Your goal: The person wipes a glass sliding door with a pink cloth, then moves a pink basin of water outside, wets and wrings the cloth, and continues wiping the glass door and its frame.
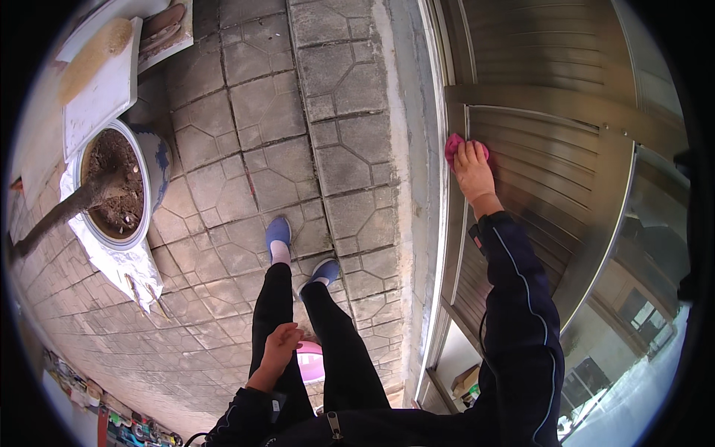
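Note:
My right hand (pixel 474 173) reaches out to the right and presses a bunched pink cloth (pixel 456 149) against the frame edge of a bronze-coloured metal door (pixel 536 156). The fingers are closed over the cloth, and part of it is hidden beneath them. The door's lower panel has ribbed slats, with glass farther to the right. My left hand (pixel 279 350) hangs in front of my legs, its fingers loosely curled with nothing seen in them. Partly behind that hand and my leg, a pink basin (pixel 311 363) sits on the ground.
Patterned paving (pixel 261 134) covers the ground under my blue shoes. On the left stands a large round pot (pixel 153 171) with a thick trunk leaning out of it. White boards (pixel 100 104) lie beyond it, and crumpled white sheeting (pixel 123 268) is beside it. Mixed items line the lower left.

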`<action>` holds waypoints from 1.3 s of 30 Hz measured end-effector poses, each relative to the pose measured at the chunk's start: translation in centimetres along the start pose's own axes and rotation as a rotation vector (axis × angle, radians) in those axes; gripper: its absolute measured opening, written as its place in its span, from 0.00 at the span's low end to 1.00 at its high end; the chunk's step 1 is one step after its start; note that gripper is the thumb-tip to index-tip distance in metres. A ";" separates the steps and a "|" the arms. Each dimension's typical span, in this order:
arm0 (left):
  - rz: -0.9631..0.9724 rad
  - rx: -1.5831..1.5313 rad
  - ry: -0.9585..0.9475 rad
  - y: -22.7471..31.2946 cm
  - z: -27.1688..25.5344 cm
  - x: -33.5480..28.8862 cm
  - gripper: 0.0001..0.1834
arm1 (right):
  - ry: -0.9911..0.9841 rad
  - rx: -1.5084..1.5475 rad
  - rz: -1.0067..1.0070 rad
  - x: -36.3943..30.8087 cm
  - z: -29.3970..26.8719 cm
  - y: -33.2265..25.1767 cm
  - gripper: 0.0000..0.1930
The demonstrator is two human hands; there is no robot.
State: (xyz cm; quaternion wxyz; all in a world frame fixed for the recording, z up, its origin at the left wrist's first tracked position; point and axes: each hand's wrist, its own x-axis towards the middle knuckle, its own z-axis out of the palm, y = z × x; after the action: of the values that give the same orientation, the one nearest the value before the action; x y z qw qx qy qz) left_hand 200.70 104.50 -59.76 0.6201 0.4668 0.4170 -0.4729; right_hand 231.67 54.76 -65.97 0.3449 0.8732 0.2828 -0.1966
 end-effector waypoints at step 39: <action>0.097 0.047 0.003 0.1 -0.3 -4.9 0.16 | -0.137 0.075 -0.105 -29.3 -10.6 -0.1 0.23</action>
State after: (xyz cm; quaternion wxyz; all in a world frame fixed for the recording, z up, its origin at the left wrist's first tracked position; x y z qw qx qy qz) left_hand 199.76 105.80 -55.07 0.6305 0.5016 0.3836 -0.4513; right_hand 210.90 51.90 -42.96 0.3199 0.8539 0.2963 -0.2842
